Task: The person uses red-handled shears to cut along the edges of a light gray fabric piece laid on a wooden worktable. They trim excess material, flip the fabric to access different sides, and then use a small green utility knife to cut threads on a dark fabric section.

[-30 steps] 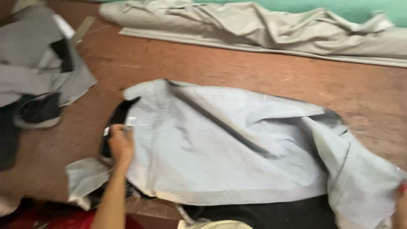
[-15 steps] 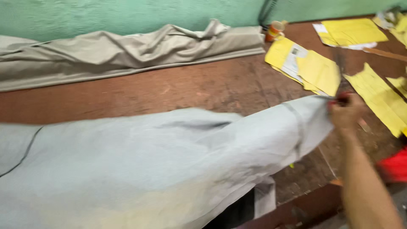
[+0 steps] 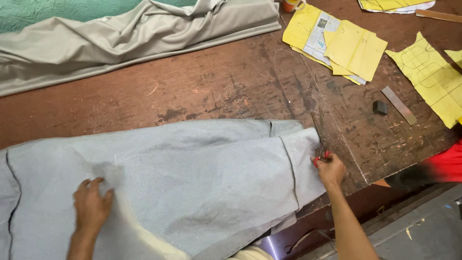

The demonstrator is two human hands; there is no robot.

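Head view: a large pale grey sheet of fabric (image 3: 192, 183) lies spread over the lower left and centre of the scratched brown wooden worktop (image 3: 231, 91). The left hand (image 3: 91, 207) presses flat on it at lower left, fingers spread, gripping nothing. The right hand (image 3: 329, 168), at the cloth's right edge, has its fingers closed through the red-handled scissors (image 3: 320, 139), blades pointing up-frame. Yellow paper patterns (image 3: 351, 45) lie upper right.

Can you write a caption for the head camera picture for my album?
Left hand presses flat on wide grey fabric while right hand holds red-handled scissors at its edge on a worn brown wooden table.
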